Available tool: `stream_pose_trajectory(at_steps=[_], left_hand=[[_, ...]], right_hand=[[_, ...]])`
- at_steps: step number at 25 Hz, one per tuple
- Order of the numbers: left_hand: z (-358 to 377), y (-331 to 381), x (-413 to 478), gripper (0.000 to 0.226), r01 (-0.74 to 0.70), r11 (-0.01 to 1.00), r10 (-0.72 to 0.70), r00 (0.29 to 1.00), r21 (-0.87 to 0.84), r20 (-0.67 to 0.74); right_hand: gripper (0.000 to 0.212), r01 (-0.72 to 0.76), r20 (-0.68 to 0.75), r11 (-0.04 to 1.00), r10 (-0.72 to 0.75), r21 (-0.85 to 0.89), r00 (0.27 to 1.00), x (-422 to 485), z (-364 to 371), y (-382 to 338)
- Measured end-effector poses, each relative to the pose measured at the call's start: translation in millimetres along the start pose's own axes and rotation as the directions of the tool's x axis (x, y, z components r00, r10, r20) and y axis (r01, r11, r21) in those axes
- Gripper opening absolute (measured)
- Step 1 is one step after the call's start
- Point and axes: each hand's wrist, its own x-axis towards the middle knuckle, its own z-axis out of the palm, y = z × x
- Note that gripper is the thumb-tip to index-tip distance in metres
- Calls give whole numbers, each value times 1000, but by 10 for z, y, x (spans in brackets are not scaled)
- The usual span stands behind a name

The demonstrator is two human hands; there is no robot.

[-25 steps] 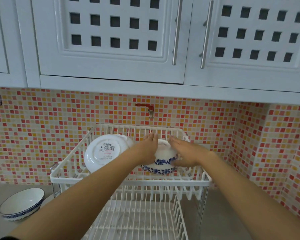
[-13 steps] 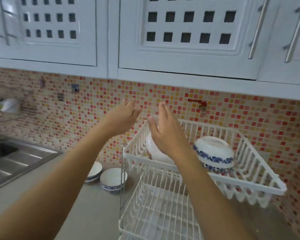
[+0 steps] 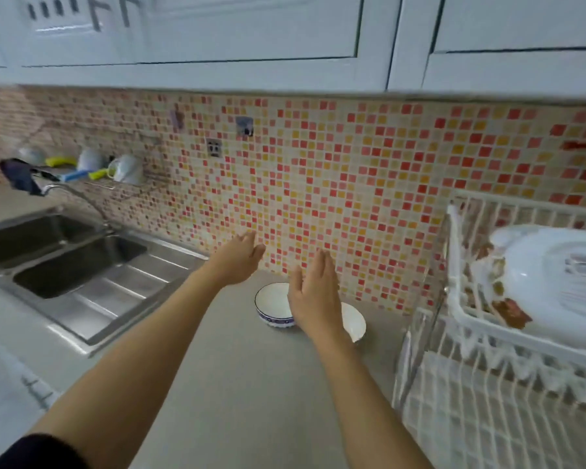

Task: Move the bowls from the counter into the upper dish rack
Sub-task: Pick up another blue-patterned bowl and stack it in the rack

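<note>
Bowls (image 3: 274,309) wait on the counter (image 3: 251,401) as left hand (image 3: 239,262) and right hand (image 3: 313,296), both spread empty, reach; next likely a grasp (rack (image 3: 460,299) at three o'clock).

Both empty: left hand (image 3: 239,262) and right hand (image 3: 313,299) spread above two bowls (image 3: 273,308) on counter (image 3: 251,401), left of dish rack (image 3: 460,299).

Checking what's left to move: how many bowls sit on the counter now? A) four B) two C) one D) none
B: two bowls, one blue-rimmed and one behind the right hand, sit on the counter.
</note>
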Motion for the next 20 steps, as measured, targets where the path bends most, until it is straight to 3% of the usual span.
stream_pose_trajectory(at_steps=[4,10,13,17,20], left_hand=[[599,-558,463,53,22,1000,-21,988,-10,152],[1515,-982,1074,52,54,998,-43,939,-22,341],[1835,-1082,1341,50,166,984,-138,935,-60,326],[2226,-1188,1613,47,322,933,-243,894,-161,377],[2420,-1228,1635,35,524,739,-306,821,-424,482]], right_hand=[[57,-301,-1,946,303,-121,953,179,878,369],[57,-652,110,757,651,-29,751,378,1831,888],[67,-705,139,709,699,-6,702,547,2118,1056],[59,-728,41,660,735,188,677,768,2390,1168],[71,-700,-52,673,729,239,682,816,2663,1400]])
